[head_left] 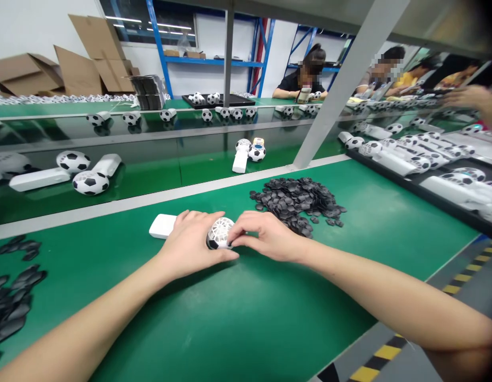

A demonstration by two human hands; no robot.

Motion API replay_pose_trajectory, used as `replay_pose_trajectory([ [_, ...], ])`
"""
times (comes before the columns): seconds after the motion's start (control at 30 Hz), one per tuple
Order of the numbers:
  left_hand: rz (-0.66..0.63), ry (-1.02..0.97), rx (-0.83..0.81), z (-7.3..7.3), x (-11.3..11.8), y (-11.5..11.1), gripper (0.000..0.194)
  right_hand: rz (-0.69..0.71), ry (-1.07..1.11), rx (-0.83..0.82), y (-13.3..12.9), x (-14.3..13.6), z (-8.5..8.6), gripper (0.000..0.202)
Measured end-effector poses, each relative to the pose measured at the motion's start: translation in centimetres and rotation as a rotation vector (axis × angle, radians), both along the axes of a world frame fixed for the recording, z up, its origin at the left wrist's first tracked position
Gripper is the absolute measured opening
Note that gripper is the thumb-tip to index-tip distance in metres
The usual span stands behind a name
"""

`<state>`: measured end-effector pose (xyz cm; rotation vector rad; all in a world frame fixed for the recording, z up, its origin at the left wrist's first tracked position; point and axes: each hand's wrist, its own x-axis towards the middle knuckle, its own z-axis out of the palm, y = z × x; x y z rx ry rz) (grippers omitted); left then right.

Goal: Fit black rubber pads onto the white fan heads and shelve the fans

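Note:
On the green tabletop lies a handheld fan (221, 233) with a football-patterned round head and a white handle (162, 226). My left hand (190, 241) wraps over it, thumb and fingers closed around the head, which has a white open grille. From the right, my right hand (265, 233) pinches a small black patch (230, 244) against the side of the head. Most of that patch is hidden by the fingertips. A large heap of black patches (297, 201) lies just behind my right hand.
More black patches (15, 297) lie at the left edge. Beyond a pale rail, the green conveyor (158, 170) carries several football fans (90, 182). At right stands a black tray (413, 185) of fans. A slanted grey post (341, 90) rises from the rail. Co-workers sit opposite.

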<state>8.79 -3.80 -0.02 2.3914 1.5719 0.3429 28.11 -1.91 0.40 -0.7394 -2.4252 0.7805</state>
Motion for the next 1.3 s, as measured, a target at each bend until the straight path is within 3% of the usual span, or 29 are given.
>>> replay_pose_trajectory([
  [0.1, 0.025, -0.01, 0.014, 0.0, 0.4, -0.2, 0.066, -0.032, 0.038, -0.053, 0.8, -0.3, -0.4, 0.008],
  [0.27, 0.0, -0.062, 0.02, -0.1, 0.5, -0.1, 0.057, -0.076, 0.078, -0.303, 2.0, -0.5, -1.1, 0.046],
  [0.37, -0.027, -0.084, 0.032, -0.3, 0.4, 0.0, 0.057, -0.053, 0.105, -0.425, 2.0, -0.7, -1.0, 0.043],
  [0.5, -0.051, -0.116, 0.035, -0.4, 0.3, 0.2, 0.056, -0.094, 0.147, -0.411, 1.0, -0.8, -1.2, 0.04],
  [0.7, -0.098, -0.13, 0.089, -0.5, 0.1, 0.0, 0.051, -0.092, 0.281, -0.307, 0.2, -0.9, -3.5, 0.05],
  [0.83, -0.127, -0.111, 0.104, -0.5, 0.0, -0.2, 0.046, -0.029, 0.301, -0.388, 0.5, -0.9, -4.4, 0.056],
  [1.03, -0.1, -0.102, 0.117, -0.9, 0.3, -0.2, 0.049, -0.055, 0.396, -0.458, 0.1, -1.3, -4.5, 0.054],
  [1.17, -0.121, -0.085, 0.056, -0.8, 0.2, 0.0, 0.051, -0.019, 0.323, -0.549, 0.8, -0.9, -3.4, 0.052],
  [1.23, -0.128, -0.08, 0.029, -0.6, -0.2, 0.1, 0.056, -0.062, 0.174, -0.436, 1.6, 0.2, -2.5, 0.036],
  [1.3, -0.146, -0.074, 0.024, -0.3, -0.7, 0.3, 0.063, -0.212, -0.04, -0.173, 2.2, 1.8, -1.7, 0.02],
])
